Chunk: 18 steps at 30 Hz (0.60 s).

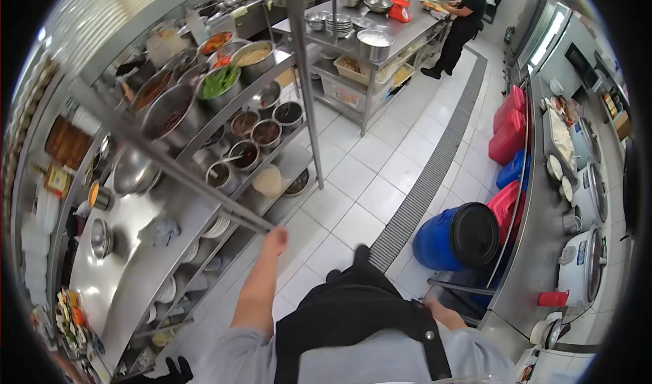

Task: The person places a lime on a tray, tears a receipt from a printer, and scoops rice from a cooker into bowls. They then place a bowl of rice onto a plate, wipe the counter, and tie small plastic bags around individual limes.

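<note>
My left hand point(276, 241) is at the end of my outstretched left arm, beside the lower corner of the steel shelf rack point(238, 211); its fingers are too small to make out. Low on the right, my right hand point(435, 305) is near the steel table's lower frame, its fingers partly hidden. Bowls of food stand on the rack, among them one with green vegetables point(219, 82) and a pot of dark sauce point(243, 154). A blue barrel point(437, 240) with a black lid stands ahead of my right hand.
A floor drain grate point(435, 173) runs along the white tiled floor. Red containers point(506, 136) stand beside the right counter point(519, 275), which bears rice cookers point(578, 265). Another person point(468, 17) in black works at the far steel table point(418, 31). Gloved fingers show at the lower left.
</note>
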Each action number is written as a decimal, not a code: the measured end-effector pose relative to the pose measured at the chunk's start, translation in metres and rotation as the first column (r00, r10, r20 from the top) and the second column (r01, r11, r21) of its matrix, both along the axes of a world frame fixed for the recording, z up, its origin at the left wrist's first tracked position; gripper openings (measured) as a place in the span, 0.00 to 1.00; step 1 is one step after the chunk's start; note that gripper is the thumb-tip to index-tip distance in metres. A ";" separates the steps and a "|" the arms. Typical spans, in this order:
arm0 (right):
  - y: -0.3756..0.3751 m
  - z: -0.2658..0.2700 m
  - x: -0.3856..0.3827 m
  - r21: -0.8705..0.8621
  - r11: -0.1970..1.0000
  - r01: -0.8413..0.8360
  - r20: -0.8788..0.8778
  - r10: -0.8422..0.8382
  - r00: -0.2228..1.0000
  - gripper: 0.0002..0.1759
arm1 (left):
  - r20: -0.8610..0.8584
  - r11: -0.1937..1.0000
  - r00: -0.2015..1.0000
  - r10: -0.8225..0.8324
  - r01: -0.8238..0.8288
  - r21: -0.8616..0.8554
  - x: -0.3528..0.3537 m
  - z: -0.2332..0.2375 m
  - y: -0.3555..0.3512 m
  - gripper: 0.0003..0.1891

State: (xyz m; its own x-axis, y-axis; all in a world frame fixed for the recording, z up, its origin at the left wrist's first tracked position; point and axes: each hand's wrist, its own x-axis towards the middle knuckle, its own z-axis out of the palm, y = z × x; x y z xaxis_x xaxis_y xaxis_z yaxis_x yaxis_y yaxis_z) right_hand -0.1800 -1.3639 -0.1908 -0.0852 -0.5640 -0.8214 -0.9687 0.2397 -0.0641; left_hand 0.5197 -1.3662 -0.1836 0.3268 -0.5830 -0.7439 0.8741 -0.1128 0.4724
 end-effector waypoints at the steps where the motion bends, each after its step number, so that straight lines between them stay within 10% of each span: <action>1: 0.006 0.003 -0.006 0.072 0.996 0.054 -0.004 -0.054 0.999 0.23 | 0.038 0.984 0.984 0.177 -0.177 0.005 0.025 -0.005 0.010 0.03; 5: -0.047 0.010 -0.010 0.124 0.990 0.062 0.016 -0.064 0.998 0.25 | 0.239 0.947 0.953 0.184 -0.237 0.216 0.103 -0.053 0.013 0.06; 7: -0.121 0.012 -0.019 0.048 0.993 -0.107 -0.015 0.107 0.994 0.25 | -0.145 0.875 0.874 0.465 -0.427 0.229 0.156 -0.022 0.092 0.12; 10: -0.263 0.045 0.022 -0.071 0.893 -0.445 -0.115 0.436 0.893 0.25 | -0.026 0.813 0.840 0.542 -0.517 0.267 0.191 -0.017 0.118 0.16; 12: -0.337 0.062 0.066 -0.510 0.736 -0.444 -0.119 0.451 0.884 0.21 | 0.008 0.789 0.819 0.574 -0.556 0.260 0.213 -0.032 0.100 0.16; 14: -0.383 0.143 0.147 -0.524 0.851 -0.031 0.208 0.163 0.965 0.15 | 0.056 0.711 0.755 0.653 -0.637 0.299 0.222 -0.033 0.084 0.17; 18: -0.390 0.234 0.264 -0.808 0.581 -0.102 0.282 0.532 0.798 0.11 | 0.189 0.542 0.605 0.774 -0.786 0.298 0.271 -0.013 0.059 0.20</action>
